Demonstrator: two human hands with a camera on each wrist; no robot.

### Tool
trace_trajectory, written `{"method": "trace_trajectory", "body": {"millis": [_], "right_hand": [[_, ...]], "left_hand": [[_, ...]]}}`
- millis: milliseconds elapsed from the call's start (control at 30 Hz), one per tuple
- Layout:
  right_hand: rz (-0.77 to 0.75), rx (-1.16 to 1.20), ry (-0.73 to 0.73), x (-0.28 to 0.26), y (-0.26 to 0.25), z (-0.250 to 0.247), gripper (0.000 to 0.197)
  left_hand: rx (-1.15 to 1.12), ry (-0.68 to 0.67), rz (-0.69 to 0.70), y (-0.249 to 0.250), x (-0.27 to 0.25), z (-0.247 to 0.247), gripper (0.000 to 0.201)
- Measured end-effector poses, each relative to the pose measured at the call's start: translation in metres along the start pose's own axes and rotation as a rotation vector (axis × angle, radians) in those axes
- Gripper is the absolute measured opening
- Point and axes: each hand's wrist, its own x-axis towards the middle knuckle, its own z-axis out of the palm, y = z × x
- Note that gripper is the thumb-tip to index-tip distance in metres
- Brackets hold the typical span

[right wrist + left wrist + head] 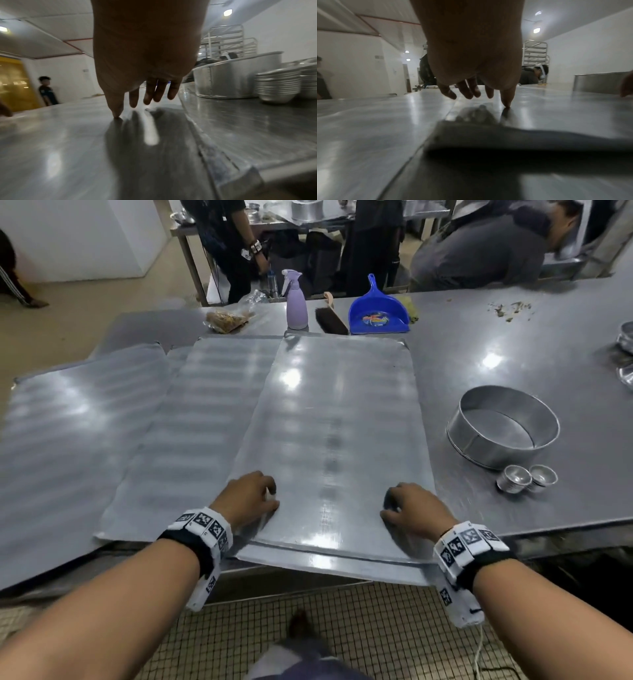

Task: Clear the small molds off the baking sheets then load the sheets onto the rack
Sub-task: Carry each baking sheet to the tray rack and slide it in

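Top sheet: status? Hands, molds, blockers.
Left hand and right hand open, thumbs down on top sheet. Sheet bare; small molds on table. Nothing blocking.

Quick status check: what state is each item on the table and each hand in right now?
Top baking sheet: bare, near edge overhanging the table.
Other sheets: bare, overlapped to its left.
Small molds: nested in two stacks on the table.
Round pan: upright, empty.
Left hand: fingertips on the top sheet.
Right hand: fingertips on the top sheet.
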Motion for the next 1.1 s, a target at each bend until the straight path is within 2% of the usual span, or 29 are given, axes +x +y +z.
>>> {"method": "trace_trajectory", "body": {"millis": [67, 167, 233, 333, 467, 733, 933, 1033, 1100], "right_hand": [[-0.069, 0.041, -0.031, -0.016, -0.017, 0.006, 0.023], [-0.187, 0.051, -0.132, -0.033, -0.034, 0.015, 0.039], [-0.229, 0.035, -0.169, -0.040, -0.042, 0.021, 0.056], [-0.247, 0.014, -0.173, -0.050, -0.049, 0.032, 0.067], [-0.260, 0.016, -0.108, -0.055, -0.053, 0.043, 0.052], [-0.239, 0.050, -0.099, -0.065, -0.056, 0.048, 0.031], [-0.241, 0.071, -0.099, -0.064, -0.056, 0.048, 0.030], [-0.216, 0.137, -0.100, -0.061, -0.051, 0.047, 0.039], [-0.181, 0.194, -0.081, -0.059, -0.046, 0.043, 0.043]], "left_hand": [[-0.066, -0.077, 0.071, 0.014, -0.021, 0.008, 0.032], [-0.070, -0.130, 0.155, 0.026, -0.047, 0.019, 0.066], [-0.023, -0.164, 0.178, 0.030, -0.059, 0.027, 0.077], [0.041, -0.114, 0.185, 0.030, -0.072, 0.040, 0.067], [0.021, 0.006, 0.183, 0.030, -0.079, 0.049, 0.048], [-0.017, 0.059, 0.175, 0.030, -0.086, 0.060, 0.028], [0.008, 0.056, 0.186, 0.028, -0.083, 0.057, 0.025], [-0.013, 0.011, 0.177, 0.028, -0.081, 0.051, 0.033], [-0.103, -0.020, 0.129, 0.027, -0.079, 0.043, 0.041]]}}
